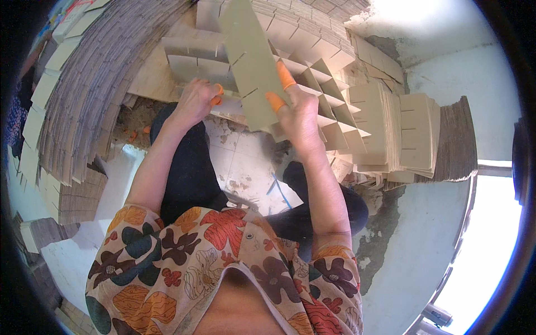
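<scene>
My right hand (pixel 301 114) grips a long slotted cardboard strip (pixel 245 67), with orange-covered fingertips pressed on its right edge. The strip is raised at a tilt, its slots facing me. To its left, my left hand (pixel 196 101) is closed, with orange covers on the fingertips; whatever it pinches, if anything, is hidden. Beyond that hand, slotted strips (pixel 201 66) stand on edge. Right of the raised strip is a cardboard divider grid (pixel 326 92) of crossed strips forming open cells. The raised strip covers part of the grid.
Tall stacks of cardboard strips (pixel 100 84) rise at the left. More stacks (pixel 385 125) stand at the right by the wall, and another row (pixel 301 33) lies at the back. A stained wall (pixel 430 223) is on the right. My knees flank the tiled floor (pixel 234 153).
</scene>
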Demonstrator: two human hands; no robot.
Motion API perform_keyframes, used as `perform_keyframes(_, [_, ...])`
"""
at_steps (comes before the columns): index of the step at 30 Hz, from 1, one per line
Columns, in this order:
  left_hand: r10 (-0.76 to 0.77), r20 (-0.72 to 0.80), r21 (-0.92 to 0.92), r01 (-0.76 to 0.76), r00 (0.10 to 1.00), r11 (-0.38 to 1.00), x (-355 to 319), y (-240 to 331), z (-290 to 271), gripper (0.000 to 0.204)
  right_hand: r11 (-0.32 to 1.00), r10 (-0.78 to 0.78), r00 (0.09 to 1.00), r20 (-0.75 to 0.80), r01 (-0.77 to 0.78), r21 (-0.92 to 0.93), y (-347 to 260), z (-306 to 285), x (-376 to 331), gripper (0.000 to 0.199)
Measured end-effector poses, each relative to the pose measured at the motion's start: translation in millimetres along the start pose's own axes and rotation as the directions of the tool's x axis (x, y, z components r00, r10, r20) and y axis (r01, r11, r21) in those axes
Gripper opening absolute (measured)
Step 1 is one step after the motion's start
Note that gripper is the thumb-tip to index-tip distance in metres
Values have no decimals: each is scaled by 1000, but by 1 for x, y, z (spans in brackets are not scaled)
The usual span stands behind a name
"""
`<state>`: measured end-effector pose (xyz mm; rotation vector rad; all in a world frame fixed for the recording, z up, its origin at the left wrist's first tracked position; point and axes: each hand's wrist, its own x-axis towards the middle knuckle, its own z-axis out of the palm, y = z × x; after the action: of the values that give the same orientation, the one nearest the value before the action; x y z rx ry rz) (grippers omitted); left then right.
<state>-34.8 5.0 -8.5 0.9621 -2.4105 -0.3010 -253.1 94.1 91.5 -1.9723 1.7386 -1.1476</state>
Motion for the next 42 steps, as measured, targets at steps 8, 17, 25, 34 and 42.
perform_keyframes(8, [21,-30,-54,-22,999,998,0,-2,1,18,998,-50,997,51,48,36,9,14,-2,25])
perform_keyframes(17, [-1,-83,-73,-5,997,997,4,2,-2,10,976,-191,943,273,213,-51,33,50,8,37])
perform_keyframes(25, [-90,35,-17,90,995,996,9,7,-3,14,931,-98,851,516,261,-255,40,41,-2,15])
perform_keyframes(34, [95,-59,106,-89,994,990,15,34,-16,67,546,168,926,-338,-373,-750,186,-162,-43,37])
perform_keyframes(42, [51,325,151,-105,945,983,18,38,-20,86,152,512,721,-466,-610,-777,262,-207,-130,57])
